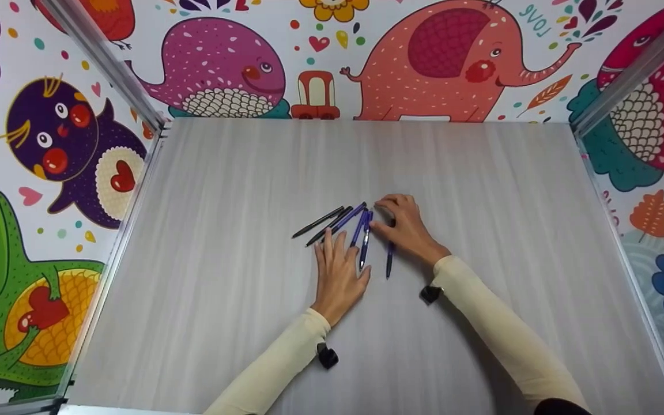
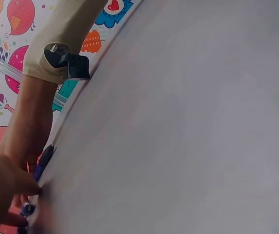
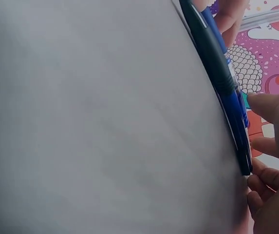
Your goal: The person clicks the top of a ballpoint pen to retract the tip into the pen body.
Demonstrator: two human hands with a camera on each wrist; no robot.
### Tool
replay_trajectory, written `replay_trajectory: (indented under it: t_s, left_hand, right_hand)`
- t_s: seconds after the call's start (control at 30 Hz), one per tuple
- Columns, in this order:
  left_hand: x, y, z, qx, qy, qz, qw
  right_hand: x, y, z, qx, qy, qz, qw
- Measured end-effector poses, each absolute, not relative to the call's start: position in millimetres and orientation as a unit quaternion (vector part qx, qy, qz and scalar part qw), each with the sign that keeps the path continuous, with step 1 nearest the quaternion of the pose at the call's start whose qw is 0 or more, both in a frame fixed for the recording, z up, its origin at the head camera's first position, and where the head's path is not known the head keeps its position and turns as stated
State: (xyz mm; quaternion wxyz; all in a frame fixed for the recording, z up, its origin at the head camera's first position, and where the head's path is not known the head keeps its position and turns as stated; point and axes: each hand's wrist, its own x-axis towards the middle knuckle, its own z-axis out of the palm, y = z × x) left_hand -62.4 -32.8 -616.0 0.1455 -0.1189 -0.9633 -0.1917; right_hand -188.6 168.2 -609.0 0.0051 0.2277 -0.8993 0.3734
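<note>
Here, the left hand point(image 1: 339, 279) spreads a loose grip at slim blue-purple and black pens point(image 1: 359, 227); the right hand point(image 1: 410, 227) arches, thumb and fingertips apart near their far ends, any contact hard to tell. The pens fan across a pale grey, wood-grained counter point(image 1: 222, 230).

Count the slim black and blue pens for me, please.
6 visible, left to right: black pen, second black pen, indigo pen, blue pen, another blue pen, then dark blue pen partly under the right hand. More may be hidden.
</note>
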Motion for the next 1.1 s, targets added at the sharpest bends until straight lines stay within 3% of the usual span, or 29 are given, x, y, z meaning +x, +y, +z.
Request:
replay_trajectory:
  t_s: [0.67, 0.97, 1.1]
  left_hand:
    - [-62.3, -32.7, -615.2, -0.137, -0.952, -0.221, 0.160]
    - [-73.0, -35.6, -600.8, -0.146, -0.951, -0.206, 0.180]
    - [-78.2, -38.0, -596.7, -0.151, -0.950, -0.198, 0.190]
  right_hand:
    - [-186.8, 170.2, -607.4, 0.241, -0.893, 0.380, 0.000]
    - [-176.0, 180.7, -602.9, 0.234, -0.863, 0.444, 0.053]
    - [-169.9, 181.0, -588.9, 0.209, -0.867, 0.449, 0.047]
